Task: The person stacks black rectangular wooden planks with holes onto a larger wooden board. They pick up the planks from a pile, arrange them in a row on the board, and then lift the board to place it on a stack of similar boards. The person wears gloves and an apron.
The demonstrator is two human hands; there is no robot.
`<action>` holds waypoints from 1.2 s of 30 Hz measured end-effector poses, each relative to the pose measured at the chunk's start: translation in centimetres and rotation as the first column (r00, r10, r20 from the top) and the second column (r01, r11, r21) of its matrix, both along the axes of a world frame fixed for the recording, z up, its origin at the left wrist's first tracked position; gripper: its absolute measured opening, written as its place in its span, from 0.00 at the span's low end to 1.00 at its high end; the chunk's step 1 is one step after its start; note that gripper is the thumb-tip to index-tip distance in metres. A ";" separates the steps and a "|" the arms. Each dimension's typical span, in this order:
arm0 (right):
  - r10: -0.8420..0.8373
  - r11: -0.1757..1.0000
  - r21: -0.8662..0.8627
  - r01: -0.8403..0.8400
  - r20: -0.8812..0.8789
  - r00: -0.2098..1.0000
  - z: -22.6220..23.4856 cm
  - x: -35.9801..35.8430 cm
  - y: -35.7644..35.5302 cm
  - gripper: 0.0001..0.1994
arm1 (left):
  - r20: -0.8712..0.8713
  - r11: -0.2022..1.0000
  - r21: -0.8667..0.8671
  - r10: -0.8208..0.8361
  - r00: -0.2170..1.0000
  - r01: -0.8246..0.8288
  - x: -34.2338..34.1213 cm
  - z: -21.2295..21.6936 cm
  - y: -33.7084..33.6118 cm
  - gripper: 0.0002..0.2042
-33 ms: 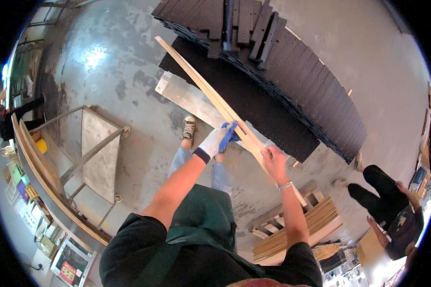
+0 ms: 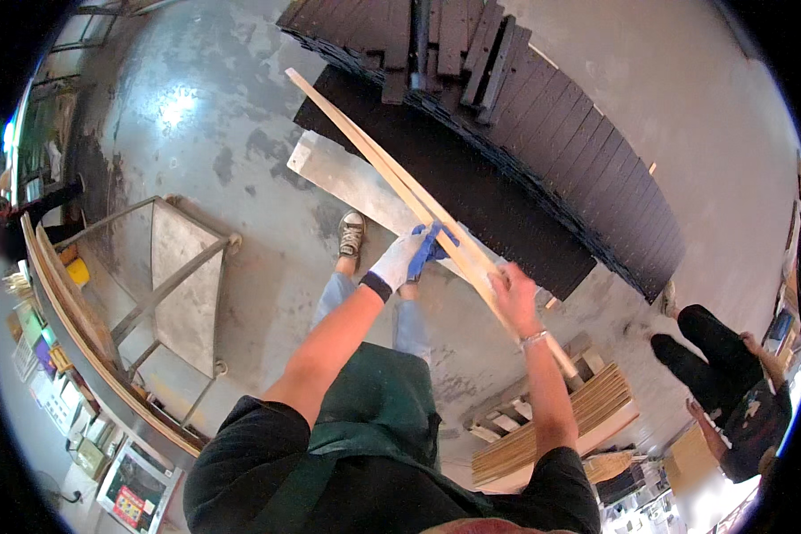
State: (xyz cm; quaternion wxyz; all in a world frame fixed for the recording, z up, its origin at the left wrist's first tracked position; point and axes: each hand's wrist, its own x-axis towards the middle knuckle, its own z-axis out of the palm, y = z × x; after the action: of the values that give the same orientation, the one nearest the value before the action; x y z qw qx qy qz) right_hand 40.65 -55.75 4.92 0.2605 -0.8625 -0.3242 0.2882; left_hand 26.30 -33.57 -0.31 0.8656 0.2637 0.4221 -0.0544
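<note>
Two long, thin pale wooden strips [image 2: 356, 136] run diagonally in front of me, from the upper left down to the lower right. They lie close together at the far end and stand apart between my hands. My left hand [image 2: 415, 254], in a white glove with blue coating, is closed round them near their middle. Farther down, my bare right hand [image 2: 516, 298], with a bracelet at the wrist, grips the strips with bent fingers. Beneath them is a stack of black boards [image 2: 454, 191], with a pale grey plank [image 2: 351, 182] along its near side.
Dark slats [image 2: 578, 147] are stacked beyond the black boards, with loose pieces on top. A metal-framed cart [image 2: 182, 285] stands left, before a cluttered workbench [image 2: 116, 392]. Brown boards [image 2: 552, 427] are piled at lower right. Another person [image 2: 730, 383] is at the right.
My right hand has shifted slightly to the right, and the gap between the strips near it looks wider. My left hand has stayed nearly in place. The other person has moved slightly.
</note>
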 end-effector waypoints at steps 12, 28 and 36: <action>0.295 0.956 -0.079 -0.284 0.269 0.917 -7.2 9.0 0.2 0.12 | 0.091 0.977 -0.144 0.170 0.981 -0.156 1.0 -4.0 -2.1 0.22; 0.346 0.881 -0.459 -0.113 0.464 0.815 -15.3 11.0 -3.5 0.09 | 0.133 0.968 -0.242 -0.030 0.991 0.062 0.3 -8.3 -2.2 0.25; 0.381 0.834 -0.522 -0.178 0.312 0.870 -17.1 11.2 -2.3 0.11 | 0.073 0.978 -0.208 -0.007 0.997 0.022 1.2 -8.3 -2.8 0.24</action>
State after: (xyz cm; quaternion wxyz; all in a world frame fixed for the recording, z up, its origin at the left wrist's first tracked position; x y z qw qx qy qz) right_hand 51.81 -58.01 -12.23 -0.0786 -0.8818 -0.4148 0.2102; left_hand 27.47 -36.37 -8.59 0.9029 0.1760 0.3806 -0.0951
